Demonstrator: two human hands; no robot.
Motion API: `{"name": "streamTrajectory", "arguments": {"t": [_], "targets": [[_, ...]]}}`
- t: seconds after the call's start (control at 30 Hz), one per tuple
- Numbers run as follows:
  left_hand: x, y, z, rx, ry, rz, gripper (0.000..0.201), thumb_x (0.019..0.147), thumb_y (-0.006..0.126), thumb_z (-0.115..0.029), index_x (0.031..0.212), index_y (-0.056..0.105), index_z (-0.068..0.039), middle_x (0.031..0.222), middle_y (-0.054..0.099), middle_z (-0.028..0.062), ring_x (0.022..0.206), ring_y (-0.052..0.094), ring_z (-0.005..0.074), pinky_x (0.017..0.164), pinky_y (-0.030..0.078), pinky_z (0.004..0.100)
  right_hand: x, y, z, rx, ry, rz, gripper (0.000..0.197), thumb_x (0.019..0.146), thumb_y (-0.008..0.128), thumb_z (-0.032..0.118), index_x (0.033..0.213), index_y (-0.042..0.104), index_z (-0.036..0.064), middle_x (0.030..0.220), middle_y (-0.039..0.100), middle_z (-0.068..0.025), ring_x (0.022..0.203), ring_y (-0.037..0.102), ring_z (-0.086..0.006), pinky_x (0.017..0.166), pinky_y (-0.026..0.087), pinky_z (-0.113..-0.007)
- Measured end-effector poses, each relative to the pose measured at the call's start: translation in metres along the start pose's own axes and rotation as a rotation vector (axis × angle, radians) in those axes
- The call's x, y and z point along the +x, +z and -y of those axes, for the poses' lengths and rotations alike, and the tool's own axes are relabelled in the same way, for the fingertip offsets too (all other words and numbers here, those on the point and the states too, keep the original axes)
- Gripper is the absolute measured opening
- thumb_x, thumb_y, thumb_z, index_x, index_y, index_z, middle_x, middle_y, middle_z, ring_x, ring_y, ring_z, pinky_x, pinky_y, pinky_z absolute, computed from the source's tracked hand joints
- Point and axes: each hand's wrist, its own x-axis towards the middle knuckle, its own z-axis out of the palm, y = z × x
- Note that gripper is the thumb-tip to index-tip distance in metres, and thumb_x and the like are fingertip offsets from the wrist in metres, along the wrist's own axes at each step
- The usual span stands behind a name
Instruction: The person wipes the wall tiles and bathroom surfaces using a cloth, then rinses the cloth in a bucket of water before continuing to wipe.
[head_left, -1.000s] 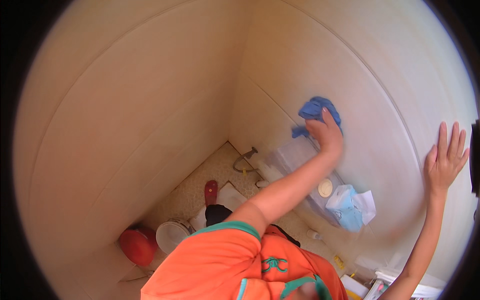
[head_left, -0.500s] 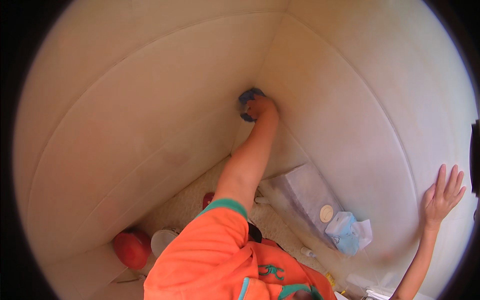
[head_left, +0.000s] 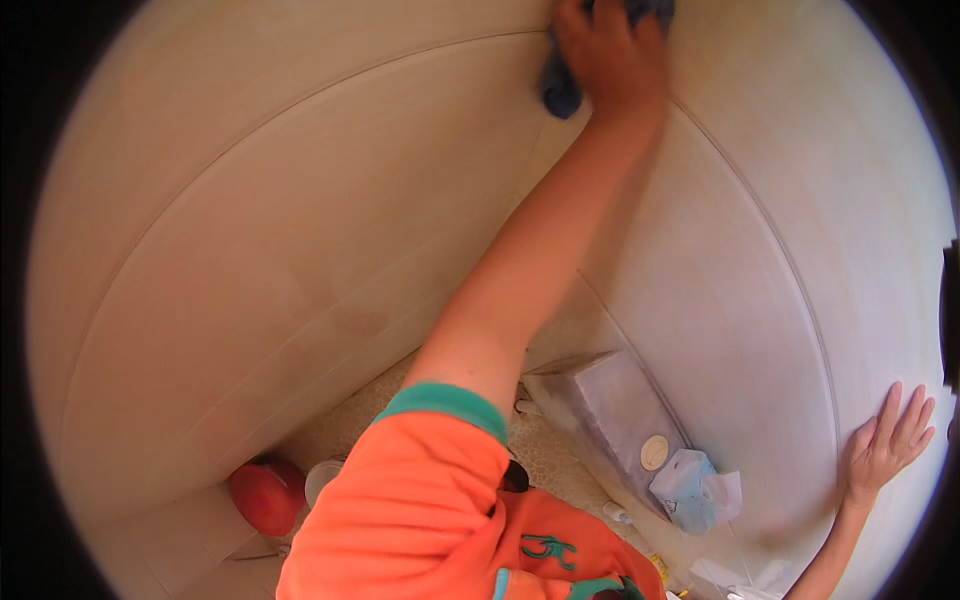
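My left hand [head_left: 622, 65] is high in the corner where two pale walls meet. Its fingers press a dark blue cloth [head_left: 562, 88] to the wall; part of the cloth is hidden behind the hand and the picture's top edge. The left arm, in an orange sleeve with a green cuff, is stretched out. At the far right, my right hand [head_left: 880, 450] lies flat on the right wall [head_left: 740, 300] with its fingers spread, holding nothing.
Below stands a grey-white toilet cistern [head_left: 612, 400] with a round button [head_left: 654, 453]. A light blue tissue pack [head_left: 686, 492] lies at its near end. A red basin [head_left: 268, 497] and a partly hidden whitish round container [head_left: 320, 481] are on the floor at lower left.
My left hand has moved up the corner with the cloth, from below the curved wall seam to its height. My right hand has slid slightly down, still flat on the wall.
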Motion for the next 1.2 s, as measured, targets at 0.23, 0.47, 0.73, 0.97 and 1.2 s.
{"name": "streamTrajectory", "arguments": {"t": [0.23,0.47,0.73,0.97,1.2], "targets": [[-0.112,-0.072,0.113,0.21,-0.14,0.135,0.029,0.071,0.055,-0.007,0.098,0.054,0.002,0.109,0.045,0.0227,0.1,0.045,0.0393,0.088,0.037,0.0458,-0.01,0.002,-0.006,-0.044,-0.019,-0.007,0.043,0.085,0.046,0.004,0.127,0.052,0.0105,0.137,0.041,-0.0152,0.129,0.034,-0.0333,0.107,0.017,-0.046],[-0.199,-0.134,0.199,0.307,-0.494,0.276,0.028,0.084,0.047,-0.006,0.111,0.045,0.003,0.107,0.042,0.0221,0.097,0.044,0.0369,0.089,0.036,0.0411,0.0,0.0,-0.001,-0.006,-0.031,-0.043,0.047,0.085,0.045,0.003,0.13,0.049,0.0139,0.141,0.037,-0.0107,0.134,0.028,-0.0278,0.108,0.014,-0.047],[-0.133,-0.086,0.094,0.224,-0.563,0.29,0.032,0.081,0.052,-0.014,0.105,0.048,0.005,0.111,0.044,0.0261,0.103,0.043,0.0406,0.089,0.035,0.0465,0.008,0.0,0.001,-0.028,-0.051,-0.055,0.056,0.078,0.046,-0.003,0.131,0.046,0.0158,0.142,0.035,-0.0093,0.134,0.027,-0.0284,0.11,0.012,-0.047],[0.045,0.015,-0.044,0.018,0.195,-0.038,0.05,0.067,0.064,-0.003,0.114,0.056,-0.017,0.109,0.046,0.0209,0.104,0.044,0.0373,0.09,0.037,0.0441,0.003,-0.004,0.001,-0.043,-0.029,-0.03,0.052,0.081,0.045,0.0,0.13,0.048,0.0144,0.141,0.036,-0.0108,0.133,0.029,-0.0302,0.109,0.013,-0.048],[-0.035,-0.036,0.062,0.137,0.346,0.118,0.06,0.063,0.061,0.004,0.12,0.049,-0.012,0.113,0.043,0.0238,0.107,0.041,0.0405,0.093,0.034,0.0463,-0.002,0.0,0.001,-0.017,-0.026,-0.009,0.047,0.084,0.044,0.004,0.129,0.049,0.0125,0.139,0.039,-0.0126,0.132,0.031,-0.0301,0.107,0.017,-0.046]]}}
